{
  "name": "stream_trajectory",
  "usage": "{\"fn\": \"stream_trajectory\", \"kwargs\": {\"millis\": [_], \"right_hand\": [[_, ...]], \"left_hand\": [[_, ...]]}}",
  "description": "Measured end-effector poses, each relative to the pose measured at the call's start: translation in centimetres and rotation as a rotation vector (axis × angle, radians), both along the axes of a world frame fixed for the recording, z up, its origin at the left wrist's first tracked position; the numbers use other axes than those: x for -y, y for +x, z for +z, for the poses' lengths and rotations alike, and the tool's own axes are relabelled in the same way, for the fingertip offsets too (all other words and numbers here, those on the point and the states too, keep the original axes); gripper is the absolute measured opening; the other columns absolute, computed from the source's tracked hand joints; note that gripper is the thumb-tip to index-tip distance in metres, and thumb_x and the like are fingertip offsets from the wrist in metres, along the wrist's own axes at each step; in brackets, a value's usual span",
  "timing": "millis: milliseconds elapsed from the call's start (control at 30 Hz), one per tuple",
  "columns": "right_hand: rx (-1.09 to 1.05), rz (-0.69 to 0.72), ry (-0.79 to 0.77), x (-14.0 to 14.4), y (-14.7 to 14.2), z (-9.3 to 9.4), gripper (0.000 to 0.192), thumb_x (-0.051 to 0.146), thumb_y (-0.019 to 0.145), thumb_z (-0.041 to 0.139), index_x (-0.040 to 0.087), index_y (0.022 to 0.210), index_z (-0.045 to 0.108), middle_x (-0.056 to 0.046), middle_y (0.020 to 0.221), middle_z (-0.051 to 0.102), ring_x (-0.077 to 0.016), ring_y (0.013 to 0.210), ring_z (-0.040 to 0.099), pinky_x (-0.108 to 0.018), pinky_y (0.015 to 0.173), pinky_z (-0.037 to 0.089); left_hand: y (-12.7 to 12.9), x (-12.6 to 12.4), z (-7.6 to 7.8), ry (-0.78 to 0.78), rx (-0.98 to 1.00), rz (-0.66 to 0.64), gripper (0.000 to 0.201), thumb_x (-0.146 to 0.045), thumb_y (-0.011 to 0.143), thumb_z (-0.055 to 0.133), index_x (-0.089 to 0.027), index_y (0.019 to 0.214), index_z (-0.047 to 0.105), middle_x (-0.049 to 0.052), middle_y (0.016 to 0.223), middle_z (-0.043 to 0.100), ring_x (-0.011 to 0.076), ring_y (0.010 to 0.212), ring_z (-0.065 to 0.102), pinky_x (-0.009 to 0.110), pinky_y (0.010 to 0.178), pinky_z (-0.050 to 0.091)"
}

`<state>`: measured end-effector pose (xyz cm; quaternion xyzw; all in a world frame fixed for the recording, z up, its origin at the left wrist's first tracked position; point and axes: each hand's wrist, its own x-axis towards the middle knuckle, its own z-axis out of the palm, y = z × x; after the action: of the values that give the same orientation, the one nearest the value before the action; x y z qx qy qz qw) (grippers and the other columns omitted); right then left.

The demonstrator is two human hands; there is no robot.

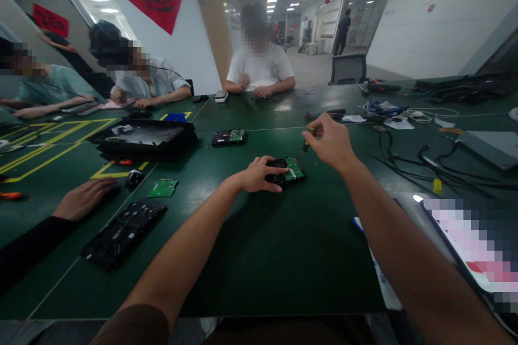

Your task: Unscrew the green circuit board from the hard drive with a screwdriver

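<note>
While the left hand [259,175] grips the drive [296,171] underneath, the right [329,140] pinches a screwdriver [306,145].

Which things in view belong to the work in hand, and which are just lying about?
In hand:
- hard drive, under the left hand
- screwdriver, in the right hand

Seemingly lying about:
- black tray
- black cables
- grey box

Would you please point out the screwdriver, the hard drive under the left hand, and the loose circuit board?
Screwdriver [305,146]: head view, lower end.
Hard drive [296,173]: head view, green part.
Loose circuit board [162,188]: head view, middle.
</note>
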<state>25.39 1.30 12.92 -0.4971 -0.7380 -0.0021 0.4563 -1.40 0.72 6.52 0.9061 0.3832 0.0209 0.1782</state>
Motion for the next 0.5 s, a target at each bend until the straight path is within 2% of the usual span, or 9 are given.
{"fn": "stream_trajectory", "kwargs": {"millis": [167,367,500], "right_hand": [[0.047,0.055,0.023,-0.02,-0.12,-0.12,0.011,0.031,0.09,0.068,0.023,0.097,0.064,-0.009,0.095,0.072,-0.0261,0.085,0.068,-0.044,0.08,0.055],[-0.003,0.005,0.009,-0.13,0.01,-0.24,0.015,0.029,0.086,0.071,0.023,0.095,0.062,-0.009,0.095,0.072,-0.0269,0.084,0.068,-0.044,0.078,0.055],[0.008,0.032,-0.01,-0.05,0.03,-0.19,0.012,0.033,0.09,0.069,0.023,0.096,0.063,-0.008,0.094,0.073,-0.0255,0.082,0.068,-0.044,0.079,0.055]], "left_hand": [[0.09,0.24,0.22,0.001,-0.005,0.006,0.075,-0.073,0.083,0.067,-0.051,0.152,0.046,0.003,0.16,0.028,0.0405,0.141,0.031,0.06,0.119,0.028],[0.15,0.44,0.46,0.001,-0.008,0.009,0.075,-0.071,0.083,0.068,-0.05,0.152,0.046,0.003,0.16,0.029,0.0397,0.14,0.032,0.058,0.12,0.028],[0.12,0.35,0.36,-0.003,-0.008,0.015,0.075,-0.072,0.083,0.067,-0.052,0.152,0.046,0.002,0.16,0.028,0.0401,0.141,0.031,0.058,0.12,0.027]]}}
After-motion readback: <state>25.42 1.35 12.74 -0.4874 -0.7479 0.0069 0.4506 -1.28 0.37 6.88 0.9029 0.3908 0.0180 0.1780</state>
